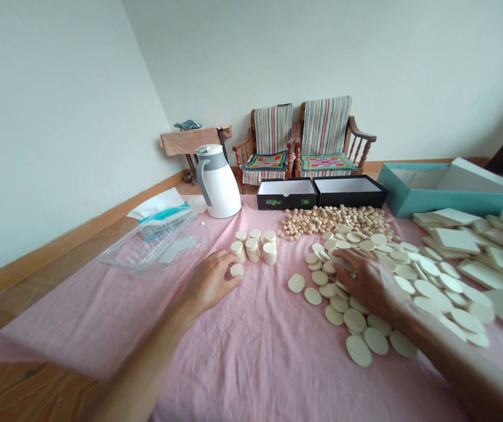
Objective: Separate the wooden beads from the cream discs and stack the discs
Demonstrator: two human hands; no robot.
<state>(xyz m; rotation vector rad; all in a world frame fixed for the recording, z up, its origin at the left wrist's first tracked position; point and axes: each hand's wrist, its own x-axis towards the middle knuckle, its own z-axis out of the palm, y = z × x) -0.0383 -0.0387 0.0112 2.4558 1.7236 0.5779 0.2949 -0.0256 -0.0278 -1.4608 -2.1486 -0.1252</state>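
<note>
My left hand (213,280) rests on the cloth with its thumb and fingers curled around the edge of a pale round wooden disc (237,270). Just beyond it, several short stacks of the same discs (269,252) stand close together in rows. Over the left part of a loose heap of round discs (377,340), my right hand (366,280) reaches in with thumb and fingers apart. Its fingertips touch or hover just above the discs; which of the two, I cannot tell.
Behind the heap lie many small wooden beads (322,221), two black boxes (286,202) and a turquoise box (449,199). Square wooden tiles (456,239) pile up at right. A white jug (223,187) and a clear plastic tray (146,240) stand left on the pink cloth (251,357).
</note>
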